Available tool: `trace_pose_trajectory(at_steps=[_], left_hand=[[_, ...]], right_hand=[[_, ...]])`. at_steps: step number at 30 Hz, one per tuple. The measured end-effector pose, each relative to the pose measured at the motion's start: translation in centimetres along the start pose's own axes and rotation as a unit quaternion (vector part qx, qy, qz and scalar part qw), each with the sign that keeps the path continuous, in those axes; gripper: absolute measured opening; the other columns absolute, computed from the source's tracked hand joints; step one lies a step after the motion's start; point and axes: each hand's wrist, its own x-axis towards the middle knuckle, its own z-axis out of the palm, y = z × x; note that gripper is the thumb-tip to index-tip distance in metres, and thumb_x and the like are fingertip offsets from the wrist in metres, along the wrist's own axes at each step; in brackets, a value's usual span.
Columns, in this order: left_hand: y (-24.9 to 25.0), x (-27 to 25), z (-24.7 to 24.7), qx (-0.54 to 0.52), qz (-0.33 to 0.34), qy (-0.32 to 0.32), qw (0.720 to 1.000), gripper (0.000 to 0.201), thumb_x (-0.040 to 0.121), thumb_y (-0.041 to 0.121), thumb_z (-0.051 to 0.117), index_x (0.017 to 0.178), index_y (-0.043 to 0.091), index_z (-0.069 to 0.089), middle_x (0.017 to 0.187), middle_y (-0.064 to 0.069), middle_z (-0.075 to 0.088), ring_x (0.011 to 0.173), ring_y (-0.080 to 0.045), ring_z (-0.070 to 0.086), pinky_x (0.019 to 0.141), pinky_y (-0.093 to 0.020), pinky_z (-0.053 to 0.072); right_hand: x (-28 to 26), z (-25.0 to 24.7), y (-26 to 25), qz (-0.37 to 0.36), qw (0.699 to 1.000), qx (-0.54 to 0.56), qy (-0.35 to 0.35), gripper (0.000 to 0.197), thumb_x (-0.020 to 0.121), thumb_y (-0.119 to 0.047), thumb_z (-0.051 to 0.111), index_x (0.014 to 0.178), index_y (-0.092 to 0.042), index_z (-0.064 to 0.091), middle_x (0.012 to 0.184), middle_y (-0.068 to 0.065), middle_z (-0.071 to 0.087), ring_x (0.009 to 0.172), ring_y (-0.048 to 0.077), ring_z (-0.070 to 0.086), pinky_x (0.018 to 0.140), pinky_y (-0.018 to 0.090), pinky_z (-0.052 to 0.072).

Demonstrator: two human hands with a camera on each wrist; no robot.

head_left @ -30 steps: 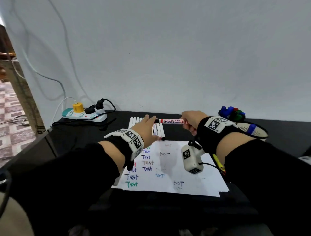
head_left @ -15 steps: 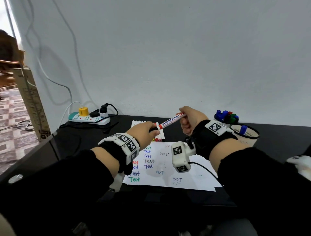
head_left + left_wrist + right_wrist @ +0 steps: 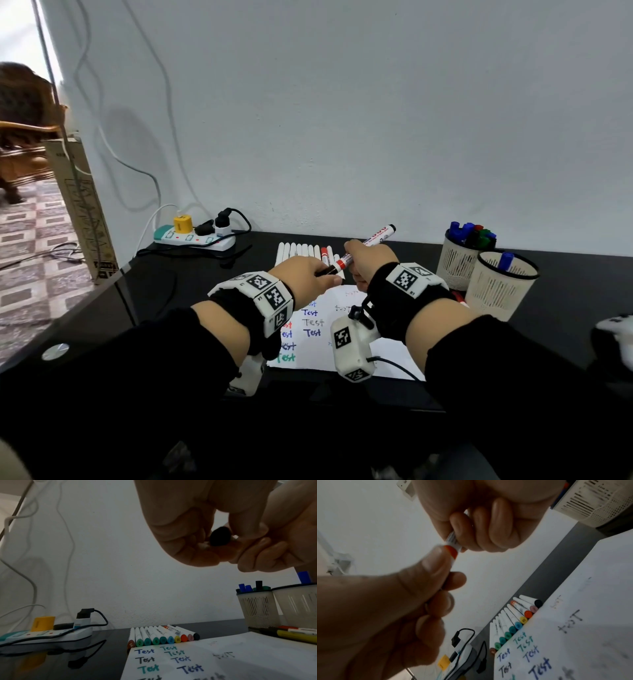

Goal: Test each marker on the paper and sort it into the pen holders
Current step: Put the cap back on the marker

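From the head view, the right hand (image 3: 368,258) grips a whiteboard marker (image 3: 368,245) above the paper (image 3: 390,353) while the left hand (image 3: 306,277) pinches its black cap (image 3: 327,270), probably to uncap it; the left wrist view shows fingers (image 3: 192,545) curled round that cap, and the right wrist view shows 2 fists meeting at the red band (image 3: 451,550).

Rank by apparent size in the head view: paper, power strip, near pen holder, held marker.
1. paper, though partly hidden by the arms
2. power strip and near pen holder: look alike, unranked
3. held marker
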Motion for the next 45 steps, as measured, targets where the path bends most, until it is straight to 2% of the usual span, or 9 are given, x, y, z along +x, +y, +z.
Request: trace_pose_trajectory(at_steps=[4,10,15,21,25,32,36,41,45], left_hand=[[-0.1,0.2,0.1,-0.014,0.001,-0.017,1.0,0.028,0.095,0.04,0.047,0.076,0.02,0.055,0.073,0.003,0.053,0.069,-0.014,0.053,0.061,-0.023,0.043],[-0.1,0.6,-0.4,-0.145,0.01,-0.042,0.988,0.025,0.098,0.03,0.043,0.092,0.013,0.061,0.066,0.005,0.05,0.054,-0.009,0.046,0.058,-0.018,0.042],[0.1,0.5,-0.7,-0.244,-0.007,-0.077,0.967,0.031,0.101,0.024,0.038,0.079,0.012,0.056,0.062,0.0,0.043,0.052,-0.011,0.037,0.047,-0.014,0.037],[0.9,1.2,-0.5,0.027,-0.024,-0.036,0.999,0.045,0.102,0.037,0.023,0.107,0.009,0.059,0.088,-0.002,0.055,0.082,-0.02,0.054,0.072,-0.026,0.037],[0.7,1.7,-0.6,0.084,0.014,-0.011,0.996,0.043,0.101,0.041,0.026,0.073,0.014,0.043,0.065,0.001,0.043,0.056,-0.011,0.04,0.052,-0.023,0.029],[0.5,1.8,-0.8,0.152,0.008,-0.071,0.986,0.046,0.101,0.042,0.017,0.096,0.008,0.048,0.074,-0.002,0.045,0.072,-0.018,0.045,0.063,-0.027,0.032],[0.1,2.0,-0.9,0.104,0.005,-0.085,0.991,0.045,0.102,0.039,0.015,0.091,0.011,0.048,0.082,-0.004,0.051,0.077,-0.021,0.045,0.072,-0.026,0.034],[-2.2,0.9,-1.8,-0.11,-0.036,-0.15,0.982,0.038,0.103,0.029,0.02,0.072,0.015,0.037,0.058,0.002,0.031,0.051,-0.013,0.025,0.051,-0.023,0.025],[-3.5,0.7,-1.8,-0.033,-0.056,-0.103,0.993,0.039,0.103,0.031,0.022,0.081,0.017,0.051,0.069,0.004,0.046,0.064,-0.013,0.046,0.059,-0.019,0.035]], right_hand=[[-0.1,0.0,0.4,-0.003,0.999,0.028,-0.018,0.033,0.09,-0.02,0.047,0.059,-0.012,0.037,0.033,-0.002,0.033,0.024,0.01,0.025,0.032,0.016,0.02],[0.0,-0.1,-0.2,-0.034,0.996,0.067,-0.04,0.034,0.092,-0.019,0.047,0.06,-0.012,0.039,0.031,-0.004,0.031,0.027,0.01,0.026,0.036,0.02,0.023],[0.1,0.3,-0.3,-0.042,0.995,0.085,-0.039,0.033,0.091,-0.018,0.048,0.061,-0.011,0.038,0.033,-0.003,0.03,0.031,0.012,0.024,0.039,0.022,0.02],[0.0,0.9,-1.3,-0.008,0.998,-0.034,0.046,0.024,0.086,-0.028,0.049,0.07,-0.01,0.05,0.059,0.002,0.052,0.049,0.016,0.045,0.049,0.026,0.034],[0.4,0.7,-1.7,0.007,0.997,-0.048,0.064,0.024,0.087,-0.029,0.048,0.074,-0.009,0.052,0.064,0.003,0.054,0.053,0.017,0.047,0.052,0.026,0.037],[0.9,1.4,-1.0,0.028,0.998,-0.026,0.052,0.024,0.087,-0.025,0.048,0.069,-0.009,0.048,0.057,0.004,0.048,0.047,0.018,0.042,0.049,0.027,0.034],[1.1,1.6,-0.9,0.025,1.0,0.002,0.012,0.026,0.088,-0.024,0.047,0.066,-0.01,0.044,0.051,0.003,0.041,0.044,0.017,0.037,0.045,0.026,0.029],[2.8,-2.0,-0.2,0.041,0.997,0.039,0.048,0.032,0.093,-0.03,0.042,0.067,-0.012,0.041,0.03,-0.004,0.042,0.023,0.01,0.039,0.04,0.028,0.03],[3.0,-1.8,0.4,0.055,0.995,0.045,0.073,0.023,0.086,-0.028,0.05,0.071,-0.011,0.045,0.046,0.001,0.042,0.034,0.014,0.036,0.038,0.025,0.025]])
